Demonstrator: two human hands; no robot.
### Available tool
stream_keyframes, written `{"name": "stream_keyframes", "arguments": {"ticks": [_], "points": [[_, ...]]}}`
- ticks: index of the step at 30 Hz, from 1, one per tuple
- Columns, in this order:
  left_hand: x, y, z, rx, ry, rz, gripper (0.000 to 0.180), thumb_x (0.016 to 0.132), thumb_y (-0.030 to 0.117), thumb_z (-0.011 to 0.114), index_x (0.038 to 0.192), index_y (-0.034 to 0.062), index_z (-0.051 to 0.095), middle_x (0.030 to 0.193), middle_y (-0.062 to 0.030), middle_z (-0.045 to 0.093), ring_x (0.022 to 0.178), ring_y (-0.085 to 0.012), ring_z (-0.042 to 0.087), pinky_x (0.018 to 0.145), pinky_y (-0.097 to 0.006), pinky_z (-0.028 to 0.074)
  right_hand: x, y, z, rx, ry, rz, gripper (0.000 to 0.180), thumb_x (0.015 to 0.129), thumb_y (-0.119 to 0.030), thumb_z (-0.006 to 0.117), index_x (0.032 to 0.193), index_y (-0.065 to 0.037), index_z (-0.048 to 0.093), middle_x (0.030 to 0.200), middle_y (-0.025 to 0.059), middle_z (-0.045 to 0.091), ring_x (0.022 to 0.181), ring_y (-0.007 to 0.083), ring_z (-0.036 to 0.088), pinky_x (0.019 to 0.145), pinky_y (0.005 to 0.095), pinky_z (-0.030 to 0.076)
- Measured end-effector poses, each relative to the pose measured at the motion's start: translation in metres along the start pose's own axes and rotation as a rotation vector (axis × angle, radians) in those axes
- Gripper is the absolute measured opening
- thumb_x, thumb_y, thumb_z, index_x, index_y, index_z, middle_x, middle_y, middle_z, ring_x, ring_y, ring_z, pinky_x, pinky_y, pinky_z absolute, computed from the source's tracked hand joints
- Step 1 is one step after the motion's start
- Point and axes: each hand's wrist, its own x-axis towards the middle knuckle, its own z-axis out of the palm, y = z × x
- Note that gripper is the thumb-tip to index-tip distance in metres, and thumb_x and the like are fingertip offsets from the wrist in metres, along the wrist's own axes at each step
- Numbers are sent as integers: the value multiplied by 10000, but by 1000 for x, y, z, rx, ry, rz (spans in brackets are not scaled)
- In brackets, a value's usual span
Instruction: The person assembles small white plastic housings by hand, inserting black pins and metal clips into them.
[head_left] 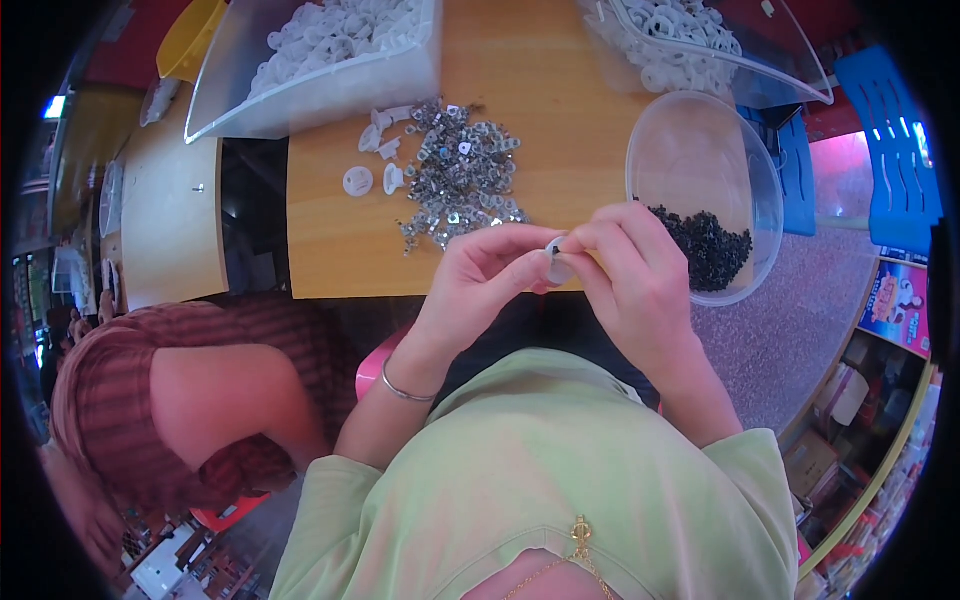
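Note:
Over the table's near edge, my two hands meet around a small round white plastic part (560,270). My left hand (470,280) pinches it between thumb and fingers. The fingers of my right hand (630,265) are pressed together at its top, where a dark spot shows; whatever they hold is too small to make out. Just beyond my left hand lies a heap of small shiny metal pieces (465,165). A few loose white plastic parts (358,181) lie left of the heap. Beside my right hand, small black pieces (712,250) fill the near part of a clear round tub (690,130).
Two translucent bins, one at far left (350,95) and one at far right (775,85), hold many white plastic parts. A person (190,400) in a striped top sits close on my left. Blue plastic chairs (890,150) stand at right, near a low shelf (850,420).

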Motion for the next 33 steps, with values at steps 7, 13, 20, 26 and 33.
{"name": "stream_keyframes", "arguments": {"ticks": [7,13,20,26,33], "points": [[1,1,2,-87,-20,27,231,885,54,580,1096,-35,605,1005,-70,631,868,-117,595,749,-250,511,-10,23,14,668,-12,410,164,728,-43,708,863,-40,616,844,57,585,702,138,570,589,237,452],[5,-7,10,-39,102,217,248,856,-40,571,1103,-60,579,1125,-131,576,994,-176,599,882,-300,514,-12,18,23,478,69,318,189,728,-41,701,899,-38,621,825,58,599,676,125,558,581,226,451],[7,-11,9,-58,127,263,178,841,-77,568,1018,-73,588,1095,-154,579,999,-199,602,871,-299,522,-11,19,27,460,130,268,196,715,-10,700,893,-38,623,799,56,593,632,121,556,550,231,459],[6,-13,9,253,204,424,181,793,-127,589,957,-57,616,1006,-111,566,915,-166,613,812,-245,533,-11,18,29,441,137,264,204,691,5,706,865,-36,609,777,54,577,628,120,557,552,230,467],[2,-15,8,526,312,544,191,715,-125,657,869,-13,643,873,-69,572,743,-109,570,656,-205,498,-9,16,31,299,161,147,264,635,13,715,856,-50,587,779,56,557,603,132,536,522,238,456]]}}
